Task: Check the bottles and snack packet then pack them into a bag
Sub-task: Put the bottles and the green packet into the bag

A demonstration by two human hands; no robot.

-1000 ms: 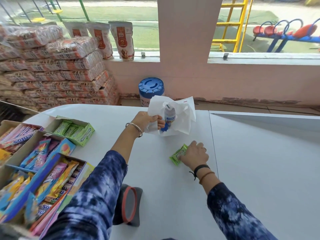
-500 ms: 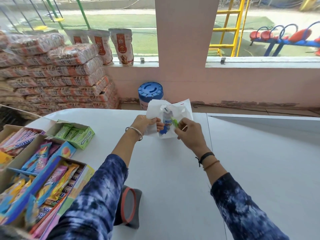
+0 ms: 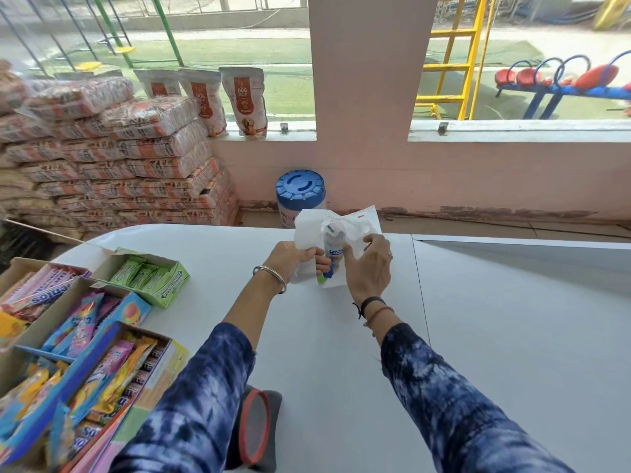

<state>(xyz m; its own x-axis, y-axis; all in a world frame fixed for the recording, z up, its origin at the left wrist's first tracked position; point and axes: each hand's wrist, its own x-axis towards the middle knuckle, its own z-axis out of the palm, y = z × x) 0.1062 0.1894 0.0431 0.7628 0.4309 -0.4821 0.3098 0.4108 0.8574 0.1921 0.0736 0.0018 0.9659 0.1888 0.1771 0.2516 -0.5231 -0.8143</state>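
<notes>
A white plastic bag (image 3: 355, 223) stands at the far edge of the white table (image 3: 341, 336). Inside it I see a bottle (image 3: 333, 247) with a blue cap and a blue-lettered label. A sliver of the green snack packet (image 3: 321, 278) shows low in the bag's mouth. My left hand (image 3: 293, 259) grips the bag's left edge. My right hand (image 3: 368, 264) rests on the bag's right side, its fingers spread against the plastic and the bottle. Any other bottle is hidden.
Open cartons of sweets (image 3: 68, 336) and a green gum box (image 3: 153, 278) fill the table's left side. A grey and red object (image 3: 256, 428) lies at the near edge. A blue-lidded tub (image 3: 300, 189) stands behind the bag. Stacked packets (image 3: 119, 165) line the wall.
My right hand picked the green packet off the table, carried it to the bag and put it inside. The hand now lies against the bag. My left hand kept its hold.
</notes>
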